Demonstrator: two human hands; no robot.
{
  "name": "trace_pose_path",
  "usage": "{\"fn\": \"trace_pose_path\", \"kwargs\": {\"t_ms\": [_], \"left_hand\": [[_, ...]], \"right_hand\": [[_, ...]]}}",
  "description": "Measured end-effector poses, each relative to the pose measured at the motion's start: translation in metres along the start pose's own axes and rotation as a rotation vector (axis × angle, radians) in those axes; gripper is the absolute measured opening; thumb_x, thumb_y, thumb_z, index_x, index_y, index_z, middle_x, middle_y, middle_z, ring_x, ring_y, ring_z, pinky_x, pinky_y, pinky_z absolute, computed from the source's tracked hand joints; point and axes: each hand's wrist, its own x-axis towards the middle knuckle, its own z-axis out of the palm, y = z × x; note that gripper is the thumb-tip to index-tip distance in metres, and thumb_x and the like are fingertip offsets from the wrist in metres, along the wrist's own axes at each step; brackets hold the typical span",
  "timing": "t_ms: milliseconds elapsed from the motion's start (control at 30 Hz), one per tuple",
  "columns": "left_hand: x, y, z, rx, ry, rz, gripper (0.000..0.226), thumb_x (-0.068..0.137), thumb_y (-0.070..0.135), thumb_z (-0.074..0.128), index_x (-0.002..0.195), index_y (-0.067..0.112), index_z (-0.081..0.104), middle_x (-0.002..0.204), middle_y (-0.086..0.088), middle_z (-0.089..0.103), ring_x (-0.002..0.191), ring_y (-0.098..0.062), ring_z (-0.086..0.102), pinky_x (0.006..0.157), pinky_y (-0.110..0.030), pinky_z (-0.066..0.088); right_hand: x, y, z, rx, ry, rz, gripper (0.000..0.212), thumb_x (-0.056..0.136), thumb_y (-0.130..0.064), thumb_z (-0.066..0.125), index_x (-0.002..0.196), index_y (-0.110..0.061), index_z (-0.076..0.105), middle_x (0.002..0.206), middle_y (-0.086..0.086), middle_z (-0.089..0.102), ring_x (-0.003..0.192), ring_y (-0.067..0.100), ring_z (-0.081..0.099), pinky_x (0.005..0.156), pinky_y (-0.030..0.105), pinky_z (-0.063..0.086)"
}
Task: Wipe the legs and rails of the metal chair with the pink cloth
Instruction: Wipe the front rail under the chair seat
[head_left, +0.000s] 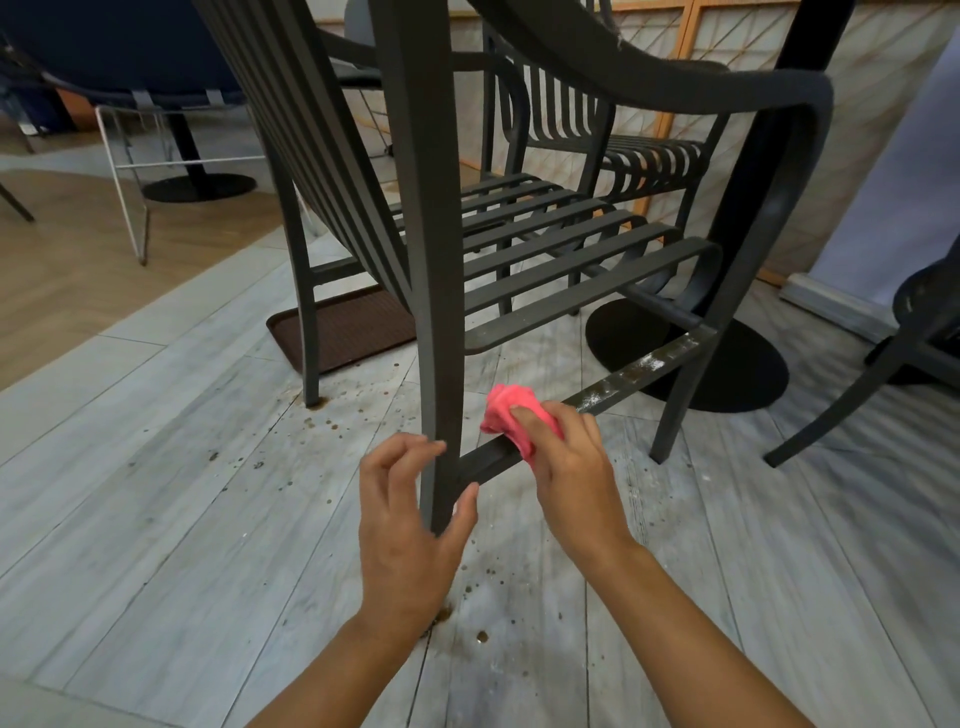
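At far left a blue seat (104, 47) on a white wire frame (124, 171) stands on wood flooring, with a round black base (200, 187) behind it. Nearer, a brown mat (343, 327) lies on the grey plank floor (156, 467), partly under the chair (519, 244), whose rear leg stands just beside the mat's edge. Dark spots dot the floor around that leg and nearer the camera. The left hand (405, 535) is spread around the chair's near leg (441, 364), fingers (410, 447) loosely bent on one side and thumb on the other; whether they touch the metal cannot be told, and it holds nothing. From that leg a low rail (618, 384) runs up and right to the front leg, flecked with white and rusty marks along its far half. The right hand (566, 467) grips the cloth (511, 415), bunched under its fingers and pressed on the rail just beside the near leg. The armrest (675, 83) curves overhead. Behind the seat slats stands a second slatted chair (623, 150), and a black pedestal base (727, 364) sits on the floor past the rail, partly hidden by it. At far right another dark chair (914, 332) shows in part.
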Motion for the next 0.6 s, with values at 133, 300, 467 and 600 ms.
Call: {"fn": "trace_pose_path", "kwargs": {"t_ms": [133,300,467,600], "left_hand": [[0.008,0.012,0.006,0.079,-0.181,0.327,0.033,0.082,0.029,0.064,0.110,0.018,0.051,0.111,0.002,0.046,0.100,-0.007,0.048,0.085,-0.013,0.046],[0.012,0.030,0.030,0.320,-0.568,0.321,0.049,0.072,0.022,0.078,0.116,0.016,0.057,0.115,-0.001,0.059,0.104,-0.017,0.058,0.085,-0.029,0.055],[0.021,0.034,0.044,0.604,-0.735,0.184,0.070,0.070,0.011,0.078,0.131,0.008,0.043,0.128,-0.012,0.044,0.120,-0.027,0.047,0.101,-0.035,0.045],[0.025,0.039,0.047,0.791,-0.799,0.198,0.063,0.085,-0.001,0.052,0.140,0.001,0.021,0.134,-0.018,0.030,0.124,-0.030,0.035,0.108,-0.035,0.035]], "right_hand": [[0.007,0.003,-0.017,0.035,0.092,0.018,0.050,0.078,0.003,0.066,0.122,-0.017,0.053,0.111,0.006,0.057,0.099,0.022,0.052,0.074,0.029,0.050],[0.015,0.009,-0.026,0.042,0.109,0.057,0.046,0.078,-0.001,0.068,0.120,-0.015,0.056,0.110,0.008,0.058,0.099,0.022,0.052,0.073,0.024,0.045],[0.017,0.014,-0.021,-0.004,0.003,0.059,0.049,0.081,-0.008,0.068,0.126,-0.018,0.054,0.116,0.009,0.055,0.103,0.023,0.049,0.078,0.035,0.053],[0.011,0.014,-0.005,-0.024,-0.127,-0.076,0.037,0.088,-0.032,0.059,0.123,-0.029,0.052,0.118,-0.002,0.051,0.106,0.015,0.050,0.086,0.037,0.051]]}}
